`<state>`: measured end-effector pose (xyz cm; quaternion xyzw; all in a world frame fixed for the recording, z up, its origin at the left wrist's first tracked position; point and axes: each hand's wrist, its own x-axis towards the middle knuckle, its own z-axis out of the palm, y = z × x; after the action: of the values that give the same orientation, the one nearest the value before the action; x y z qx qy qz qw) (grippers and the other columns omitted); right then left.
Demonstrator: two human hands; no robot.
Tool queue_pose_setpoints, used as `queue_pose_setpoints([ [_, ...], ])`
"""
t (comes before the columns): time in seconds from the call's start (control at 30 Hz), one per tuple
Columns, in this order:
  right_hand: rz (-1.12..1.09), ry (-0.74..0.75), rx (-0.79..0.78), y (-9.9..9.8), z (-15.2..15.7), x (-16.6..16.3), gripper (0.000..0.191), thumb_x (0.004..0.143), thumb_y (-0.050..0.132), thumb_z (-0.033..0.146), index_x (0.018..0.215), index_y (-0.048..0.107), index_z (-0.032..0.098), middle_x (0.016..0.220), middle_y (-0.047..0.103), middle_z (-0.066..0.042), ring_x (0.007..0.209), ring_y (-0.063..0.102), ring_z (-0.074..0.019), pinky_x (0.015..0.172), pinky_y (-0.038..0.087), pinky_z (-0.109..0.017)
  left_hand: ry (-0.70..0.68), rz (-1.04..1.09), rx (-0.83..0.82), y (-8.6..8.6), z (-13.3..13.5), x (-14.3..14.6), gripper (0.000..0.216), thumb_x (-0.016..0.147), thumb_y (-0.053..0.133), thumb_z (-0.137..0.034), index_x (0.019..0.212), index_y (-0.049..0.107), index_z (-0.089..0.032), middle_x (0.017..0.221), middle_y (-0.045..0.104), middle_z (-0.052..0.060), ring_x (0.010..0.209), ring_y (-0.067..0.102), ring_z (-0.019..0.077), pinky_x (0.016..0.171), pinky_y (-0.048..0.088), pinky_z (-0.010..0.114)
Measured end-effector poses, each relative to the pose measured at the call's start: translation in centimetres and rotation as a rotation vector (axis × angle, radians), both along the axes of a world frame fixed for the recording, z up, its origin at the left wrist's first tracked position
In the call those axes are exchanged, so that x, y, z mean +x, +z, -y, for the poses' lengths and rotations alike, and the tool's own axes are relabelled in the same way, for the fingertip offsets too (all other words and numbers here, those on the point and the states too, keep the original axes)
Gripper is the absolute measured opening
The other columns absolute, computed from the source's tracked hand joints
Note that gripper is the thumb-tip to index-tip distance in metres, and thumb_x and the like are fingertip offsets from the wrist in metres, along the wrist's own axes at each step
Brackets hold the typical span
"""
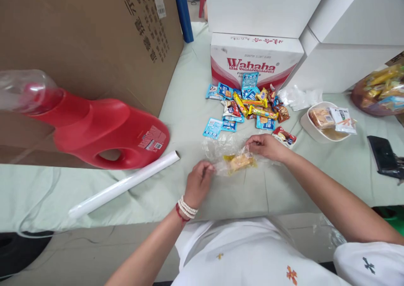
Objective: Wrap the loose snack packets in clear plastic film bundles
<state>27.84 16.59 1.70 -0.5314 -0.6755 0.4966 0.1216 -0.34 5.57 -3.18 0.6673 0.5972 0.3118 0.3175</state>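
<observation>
Between my hands, over the pale green cloth, is a yellow packaged snack (241,162) lying within clear plastic film (222,167). My left hand (198,180) pinches the film's left end. The fingers of my right hand (263,146) are closed on the film at the snack's upper right. Just beyond, a heap of small wrapped snacks (249,102) in blue, yellow, red and brown lies in front of a white and red Wahaha carton (255,60). A red snack packet (284,136) rests close to my right hand.
On the left, a red plastic jug (110,130) lies against a big brown carton (94,37), with a white film roll (126,185) before it. To the right are a white tub (318,128) of snacks, a black object (383,155) and a full snack jar (381,90).
</observation>
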Motion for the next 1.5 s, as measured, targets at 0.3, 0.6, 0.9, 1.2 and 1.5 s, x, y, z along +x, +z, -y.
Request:
queue_pose_setpoints([
  [0.3, 0.719, 0.198, 0.481, 0.9, -0.8, -0.6, 0.021, 0.095, 0.054, 0.019, 0.103, 0.073, 0.017, 0.106, 0.068, -0.014, 0.101, 0.060, -0.0267, 0.074, 0.040, -0.030, 0.335, -0.489, 0.130, -0.4, -2.3, 0.4, 0.024, 0.091, 0.059, -0.036, 0.101, 0.072, -0.018, 0.108, 0.066, 0.017, 0.121, 0.054, 0.0404, 0.100, 0.044, 0.062],
  [0.6, 0.685, 0.392, 0.548, 0.0, -5.6, -6.1, 0.044, 0.088, 0.068, 0.024, 0.130, 0.066, 0.012, 0.118, 0.069, -0.017, 0.118, 0.052, -0.0342, 0.090, 0.040, -0.038, -0.204, -0.615, 0.310, -0.1, -2.2, 2.3, 0.075, 0.088, 0.047, 0.000, 0.146, 0.051, -0.048, 0.168, 0.035, 0.000, 0.161, 0.010, 0.0351, 0.120, 0.002, 0.078],
  [0.9, 0.509, 0.471, 0.584, 1.7, -0.7, -3.9, 0.027, 0.100, 0.047, 0.020, 0.111, 0.072, 0.019, 0.103, 0.064, -0.009, 0.076, 0.059, -0.0174, 0.065, 0.034, -0.028, -0.252, -0.536, 0.256, -0.1, -3.0, 2.5, 0.076, 0.083, 0.051, 0.003, 0.138, 0.060, -0.048, 0.171, 0.026, -0.003, 0.161, 0.000, 0.0348, 0.119, -0.005, 0.078],
  [1.2, 0.357, 0.565, 0.554, -1.7, 6.2, -2.1, 0.051, 0.096, 0.046, 0.007, 0.138, 0.063, 0.031, 0.099, 0.061, -0.005, 0.086, 0.057, -0.0200, 0.073, 0.040, -0.027, 0.224, 0.305, 0.044, -1.1, -4.9, 0.9, 0.046, 0.089, 0.044, -0.020, 0.135, 0.042, -0.024, 0.145, 0.050, 0.014, 0.124, 0.063, 0.0239, 0.101, 0.055, 0.045],
  [1.5, 0.250, 0.471, 0.498, -1.4, 6.1, -2.3, 0.043, 0.100, 0.045, 0.014, 0.132, 0.068, 0.030, 0.097, 0.057, -0.006, 0.086, 0.055, -0.0193, 0.073, 0.043, -0.027, 0.029, -0.106, -0.214, 3.0, -5.5, 2.2, 0.020, 0.081, 0.064, -0.040, 0.075, 0.058, -0.022, 0.086, 0.068, 0.007, 0.090, 0.066, 0.0261, 0.080, 0.054, 0.039],
])
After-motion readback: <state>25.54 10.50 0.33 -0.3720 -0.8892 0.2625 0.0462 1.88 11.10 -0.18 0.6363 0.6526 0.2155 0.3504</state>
